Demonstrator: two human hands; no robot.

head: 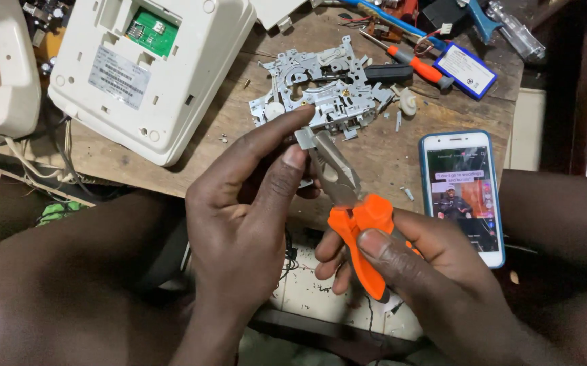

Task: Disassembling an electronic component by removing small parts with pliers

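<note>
My right hand (402,261) grips the orange handles of a pair of pliers (347,196), whose metal jaws point up and left. The jaws close on a small grey metal piece (305,137). My left hand (249,196) pinches that same piece between thumb and forefinger, just in front of a silver metal mechanism plate (324,88) lying on the wooden table (239,129).
A white telephone base (148,68) lies upside down at the upper left, with its handset (2,74) beside it. A smartphone (461,193) with a lit screen lies at the right. An orange-handled screwdriver (415,64), a blue-edged card (465,70) and small loose parts sit at the back.
</note>
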